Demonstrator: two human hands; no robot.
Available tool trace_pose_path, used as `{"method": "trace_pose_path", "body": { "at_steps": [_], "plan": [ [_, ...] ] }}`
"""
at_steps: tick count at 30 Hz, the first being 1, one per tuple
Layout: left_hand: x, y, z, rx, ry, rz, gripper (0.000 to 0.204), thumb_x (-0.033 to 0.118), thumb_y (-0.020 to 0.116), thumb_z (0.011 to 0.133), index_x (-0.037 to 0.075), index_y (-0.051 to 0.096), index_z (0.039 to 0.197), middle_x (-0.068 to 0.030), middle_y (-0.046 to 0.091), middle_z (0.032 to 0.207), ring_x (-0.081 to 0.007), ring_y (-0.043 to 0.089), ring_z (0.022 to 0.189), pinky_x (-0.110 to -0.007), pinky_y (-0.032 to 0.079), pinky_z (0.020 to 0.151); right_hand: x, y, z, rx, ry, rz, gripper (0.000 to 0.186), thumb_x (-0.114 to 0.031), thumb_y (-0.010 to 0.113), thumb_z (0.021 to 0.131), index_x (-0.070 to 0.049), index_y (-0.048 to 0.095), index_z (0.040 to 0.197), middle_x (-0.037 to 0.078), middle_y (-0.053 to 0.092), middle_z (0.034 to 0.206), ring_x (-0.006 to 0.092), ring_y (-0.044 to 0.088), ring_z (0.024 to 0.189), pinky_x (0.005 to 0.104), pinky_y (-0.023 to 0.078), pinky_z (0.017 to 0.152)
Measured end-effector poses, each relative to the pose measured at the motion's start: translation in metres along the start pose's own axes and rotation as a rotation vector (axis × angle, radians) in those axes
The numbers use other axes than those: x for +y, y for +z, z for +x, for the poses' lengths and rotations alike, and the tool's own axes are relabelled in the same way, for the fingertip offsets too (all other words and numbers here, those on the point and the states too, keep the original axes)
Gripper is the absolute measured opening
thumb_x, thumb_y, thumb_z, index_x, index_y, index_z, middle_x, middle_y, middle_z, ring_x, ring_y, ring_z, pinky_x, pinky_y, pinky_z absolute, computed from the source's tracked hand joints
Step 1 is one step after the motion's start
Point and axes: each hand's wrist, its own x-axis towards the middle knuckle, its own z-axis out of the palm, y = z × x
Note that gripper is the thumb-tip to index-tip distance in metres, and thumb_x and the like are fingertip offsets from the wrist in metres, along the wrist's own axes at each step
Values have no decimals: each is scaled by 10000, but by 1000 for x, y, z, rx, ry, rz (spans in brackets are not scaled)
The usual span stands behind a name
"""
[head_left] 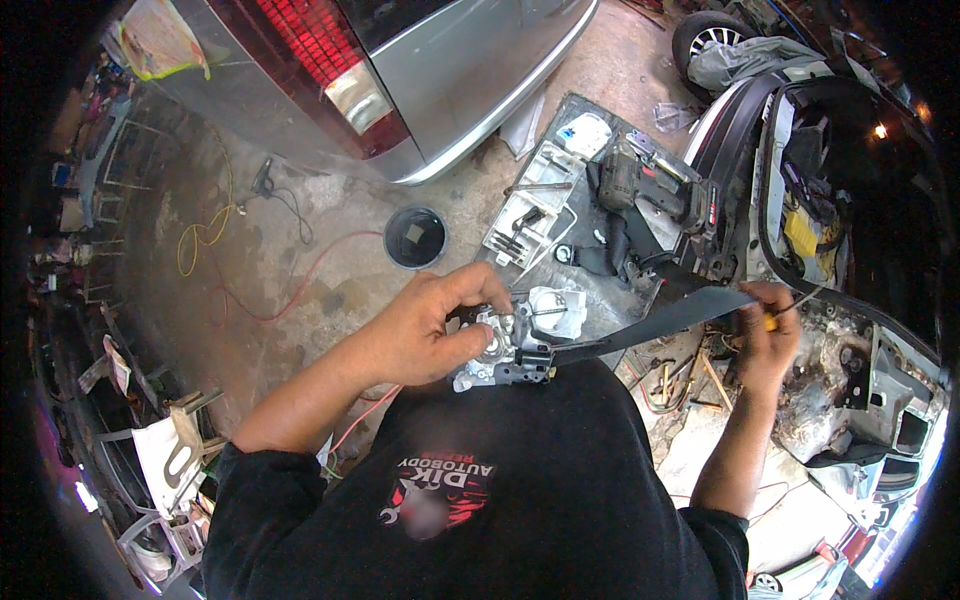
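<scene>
My left hand (450, 335) grips a metal seat-belt retractor (510, 350) low in front of my dark shirt, thumb and fingers on its silver mechanism. A black webbing strap (640, 323) runs from the retractor to the right, where my right hand (765, 340) is closed near its far end, also holding a thin tool (771, 322) with a yellow part, mostly hidden by the fingers. A white plastic piece (565, 310) sits just beyond the retractor. Past the strap, a grey board (570, 112) carries trim pieces, a cordless power tool (650, 180) and more black webbing (600, 260).
A silver car's rear (480, 70) stands ahead. A black bucket (414, 238), hoses and cables (330, 250) lie on the concrete floor. A stripped car body (870, 380) is at the right, with a wheel (705, 40) behind. Frames and panels (160, 450) crowd the left.
</scene>
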Motion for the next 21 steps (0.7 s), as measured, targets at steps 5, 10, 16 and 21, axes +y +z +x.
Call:
{"method": "trace_pose_path", "body": {
  "at_steps": [5,10,16,21],
  "plan": [
    [-5,-1,-3,-15,-52,-43,217,88,671,1014,22,660,1220,-144,802,1186,-266,747,1287,-409,540,1113,32,-42,21,208,122,198,112,-99,687,1108,-51,738,1196,-24,678,870,41,568,694,217,439,614],
    [-5,-2,-4,-30,-65,-94,302,140,641,1020,0,652,1287,-124,764,1198,-202,718,1177,-366,537,1053,37,-35,24,196,133,266,102,-119,697,1115,-58,729,1190,-27,645,809,41,505,596,212,369,526],
    [-8,1,-1,20,61,-21,341,101,630,964,23,640,1296,-126,716,1025,-216,683,926,-365,524,871,27,-21,17,51,82,179,113,-112,709,1106,-44,723,1195,-26,669,848,34,551,672,210,409,581],
    [-11,3,0,19,58,-55,294,66,638,934,36,634,1226,-132,722,952,-233,689,855,-377,530,811,26,-14,13,-43,-36,44,123,-82,709,1081,-16,732,1182,16,703,1007,81,605,808,246,463,721]
  ]
}}
